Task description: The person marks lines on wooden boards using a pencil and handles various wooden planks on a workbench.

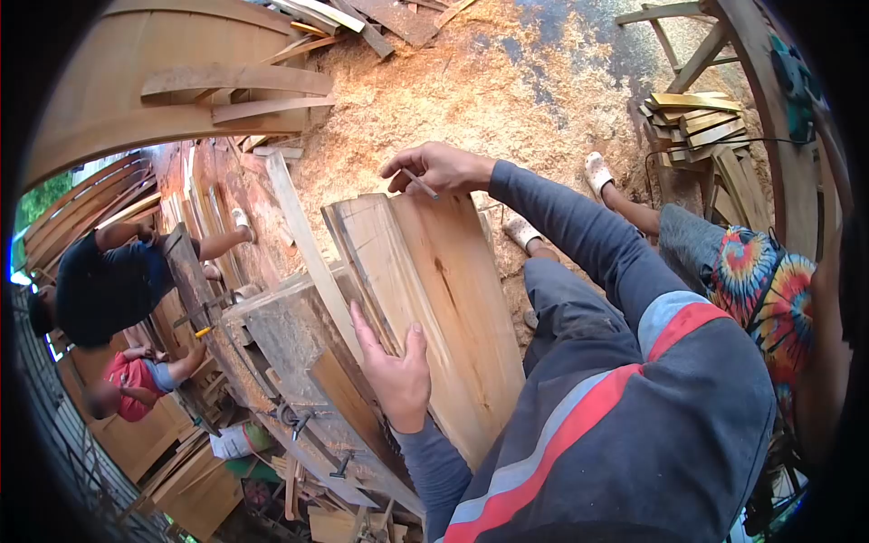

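Observation:
My right hand is closed around a pencil above the far end of the boards. Below it lies a wide wooden board with a dark knot streak. Beside that board is a paler plank with dark lines near its far end. My left hand rests along the left edge of the planks, its fingers stretched out and its thumb apart. A narrow pale strip of wood runs just left of the planks, its near end close to my left fingers.
A worn workbench with a clamp stands at the left. Sawdust covers the floor. Stacked offcuts lie at right. A person in a tie-dye shirt stands close at right; two people are at left.

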Available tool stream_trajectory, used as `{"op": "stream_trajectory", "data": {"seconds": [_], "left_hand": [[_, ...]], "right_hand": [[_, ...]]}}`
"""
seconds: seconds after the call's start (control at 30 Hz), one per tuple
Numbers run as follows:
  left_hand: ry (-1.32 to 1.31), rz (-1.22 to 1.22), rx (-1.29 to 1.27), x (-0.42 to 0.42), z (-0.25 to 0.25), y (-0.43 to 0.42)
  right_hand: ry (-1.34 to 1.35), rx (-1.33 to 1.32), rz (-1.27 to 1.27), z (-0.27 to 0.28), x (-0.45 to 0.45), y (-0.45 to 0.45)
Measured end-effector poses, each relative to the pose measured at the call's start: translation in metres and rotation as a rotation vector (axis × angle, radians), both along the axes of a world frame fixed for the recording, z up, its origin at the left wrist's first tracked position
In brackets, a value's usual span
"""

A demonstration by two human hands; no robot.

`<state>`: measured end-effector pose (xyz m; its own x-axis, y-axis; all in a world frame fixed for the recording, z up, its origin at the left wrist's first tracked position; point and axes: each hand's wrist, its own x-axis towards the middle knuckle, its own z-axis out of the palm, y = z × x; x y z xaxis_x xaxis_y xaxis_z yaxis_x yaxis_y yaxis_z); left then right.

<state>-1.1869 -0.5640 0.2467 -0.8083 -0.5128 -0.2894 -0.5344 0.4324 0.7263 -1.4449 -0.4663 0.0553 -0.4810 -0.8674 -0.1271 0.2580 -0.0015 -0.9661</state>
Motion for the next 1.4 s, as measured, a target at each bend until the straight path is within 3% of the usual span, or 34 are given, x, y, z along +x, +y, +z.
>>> {"op": "stream_trajectory", "data": {"seconds": [0.07, 0.33, 0.43, 0.47, 0.5, 0.57, 0.73, 0.8, 0.9, 0.93, 1.03, 1.07, 1.17, 1.4], "left_hand": [[-0.121, 0.052, -0.161, -0.007, 0.002, 0.005], [-0.162, 0.172, -0.146, -0.011, -0.006, 0.007], [-0.166, 0.193, -0.132, -0.014, -0.005, 0.009], [-0.163, 0.182, -0.149, -0.015, -0.005, 0.009], [-0.167, 0.189, -0.151, -0.015, -0.006, 0.009], [-0.192, 0.176, -0.18, -0.015, -0.008, 0.008], [-0.088, 0.109, -0.237, -0.009, -0.021, 0.0], [-0.139, 0.103, -0.238, -0.008, -0.02, 0.002], [-0.17, 0.159, -0.216, -0.017, -0.015, 0.006], [-0.168, 0.172, -0.224, -0.016, -0.016, 0.006], [-0.173, 0.15, -0.254, -0.017, -0.016, 0.005], [-0.164, 0.13, -0.276, -0.018, -0.017, 0.005], [-0.146, 0.111, -0.301, -0.024, -0.015, 0.007], [-0.178, 0.16, -0.277, -0.024, -0.013, 0.008]], "right_hand": [[0.032, 0.012, 0.031, 0.004, 0.0, 0.002], [0.375, 0.037, 0.044, 0.005, 0.003, -0.001], [0.16, 0.003, -0.014, 0.011, -0.001, 0.002], [0.045, -0.103, -0.172, -0.001, -0.003, 0.002], [-0.243, -0.205, -0.351, 0.003, -0.004, 0.004], [-0.356, -0.236, -0.612, -0.01, -0.012, 0.011], [-0.271, -0.138, -0.739, 0.009, 0.01, 0.014], [-0.114, -0.303, -0.848, 0.009, 0.022, 0.017], [0.193, -0.242, -0.748, 0.013, 0.025, 0.036], [0.119, -0.273, -0.668, 0.021, 0.028, 0.038], [0.261, -0.302, -0.595, 0.033, 0.036, 0.031], [0.369, -0.2, -0.461, 0.031, 0.035, 0.036], [0.586, -0.147, -0.475, 0.014, 0.047, 0.021], [0.585, 0.012, -0.344, 0.023, 0.044, 0.011]]}}
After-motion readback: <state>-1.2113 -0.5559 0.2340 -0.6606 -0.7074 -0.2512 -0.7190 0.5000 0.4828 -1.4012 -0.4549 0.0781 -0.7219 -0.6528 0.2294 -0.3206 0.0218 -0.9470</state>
